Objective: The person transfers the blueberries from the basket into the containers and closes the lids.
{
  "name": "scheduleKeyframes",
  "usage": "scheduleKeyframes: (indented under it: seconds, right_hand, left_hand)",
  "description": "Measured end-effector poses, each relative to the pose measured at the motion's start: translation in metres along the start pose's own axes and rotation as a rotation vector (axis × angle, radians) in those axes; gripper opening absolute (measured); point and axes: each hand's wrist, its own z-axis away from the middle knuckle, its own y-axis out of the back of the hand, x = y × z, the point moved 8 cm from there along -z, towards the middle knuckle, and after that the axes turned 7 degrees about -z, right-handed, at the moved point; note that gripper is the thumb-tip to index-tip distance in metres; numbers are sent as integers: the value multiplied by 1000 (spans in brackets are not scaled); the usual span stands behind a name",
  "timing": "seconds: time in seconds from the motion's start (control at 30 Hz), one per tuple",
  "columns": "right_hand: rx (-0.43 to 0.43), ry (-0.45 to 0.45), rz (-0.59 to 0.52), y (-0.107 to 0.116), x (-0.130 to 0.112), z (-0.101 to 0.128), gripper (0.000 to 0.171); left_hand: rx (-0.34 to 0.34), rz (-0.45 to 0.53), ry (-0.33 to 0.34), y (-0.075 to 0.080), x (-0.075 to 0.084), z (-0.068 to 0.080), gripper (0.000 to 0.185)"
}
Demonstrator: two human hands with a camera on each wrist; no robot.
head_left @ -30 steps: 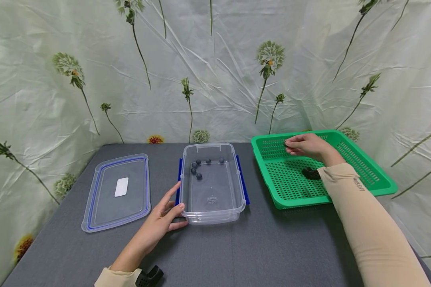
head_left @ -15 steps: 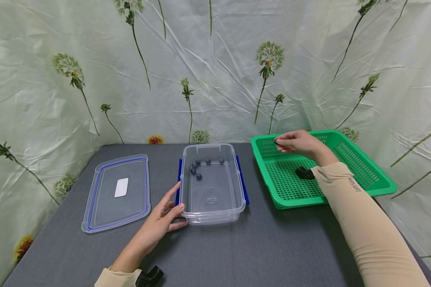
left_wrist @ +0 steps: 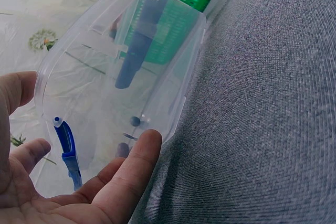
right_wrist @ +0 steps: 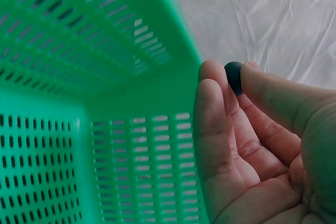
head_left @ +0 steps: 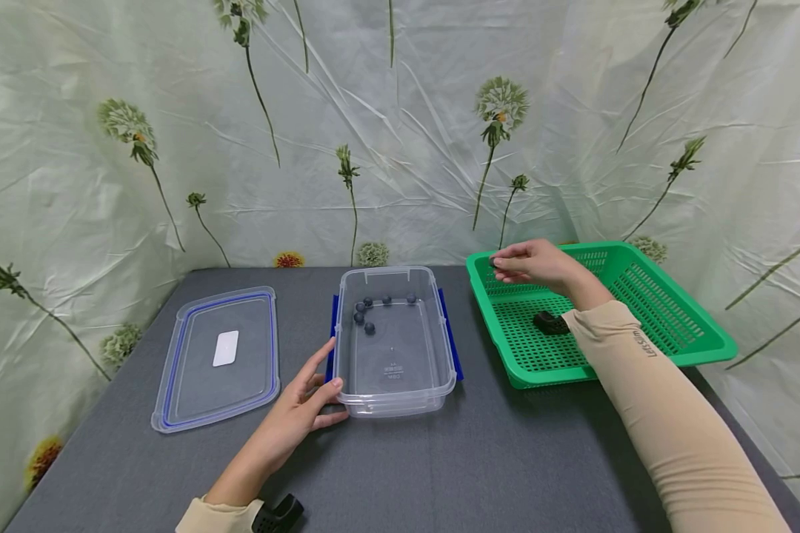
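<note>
In the head view my right hand (head_left: pixel 536 266) pinches a blueberry (right_wrist: pixel 234 78) between thumb and fingertips, above the far left corner of the green basket (head_left: pixel 515 376). The right wrist view has the dark round berry at the fingertips, beside the basket's wall. My left hand (head_left: pixel 293 414) rests against the left side of a clear plastic container (head_left: pixel 407 355), its fingers spread around a blue side clip (left_wrist: pixel 67 148). Several blueberries (head_left: pixel 370 328) lie on the container's floor, mostly towards its far left part.
A clear lid (head_left: pixel 193 400) with a blue seal and a white label lies left of the container. All stand on a grey cloth-covered table (head_left: pixel 480 474). A flower-printed curtain (head_left: pixel 413 148) hangs behind. A black wrist strap (head_left: pixel 550 323) is on the right wrist.
My right hand has moved left across the basket, towards its far left corner, with the blueberry in its fingertips. The left hand and the container have stayed put.
</note>
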Motion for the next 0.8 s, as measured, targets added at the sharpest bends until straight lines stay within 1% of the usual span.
scheduleKeyframes:
  seconds: [0.4, 0.8]
  right_hand:
    - [-60, 32, -22, -30, -10, -11, 42]
    - [-85, 55, -11, -63, -18, -26, 38]
  left_hand:
    - [-1, -1, -4, 0, 0, 0, 70]
    - [-7, 8, -10, 0, 0, 0, 70]
